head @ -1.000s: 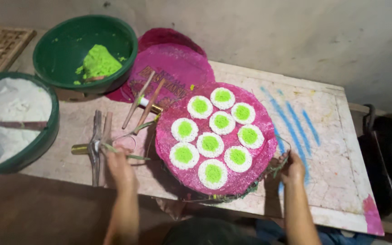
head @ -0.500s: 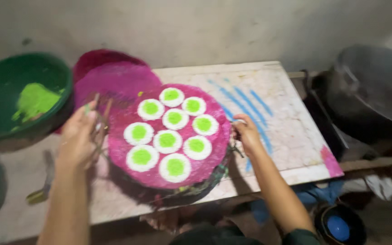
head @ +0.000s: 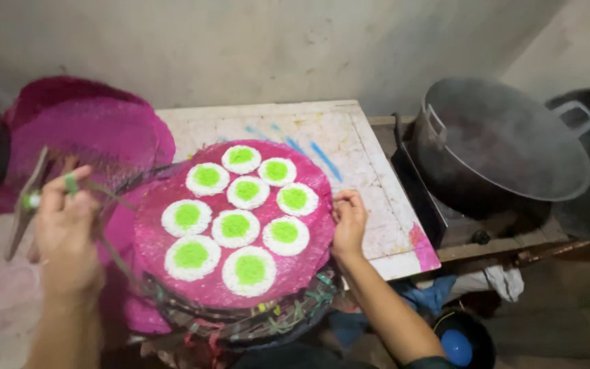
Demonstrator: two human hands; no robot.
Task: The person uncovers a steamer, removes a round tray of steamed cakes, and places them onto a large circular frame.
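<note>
We see our right hand (head: 348, 222) gripping the edge of the round pink tray (head: 172, 273), whose top is crowded with white-and-green cakes (head: 235, 227), leaving only a narrow bare rim. Beyond the tray, a strip of white table (head: 349, 147) lies open up to the wall. To the right, the big steaming wok (head: 507, 140) blocks the way. Our left hand (head: 66, 236) holds thin sticks (head: 32, 198), possibly tongs, hemmed in by stacked pink mats (head: 97, 130).

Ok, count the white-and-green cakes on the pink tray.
9, all on the round pink tray: two at the far edge, three across the next row, two mid-tray, two nearest the person. None appear hidden.
</note>
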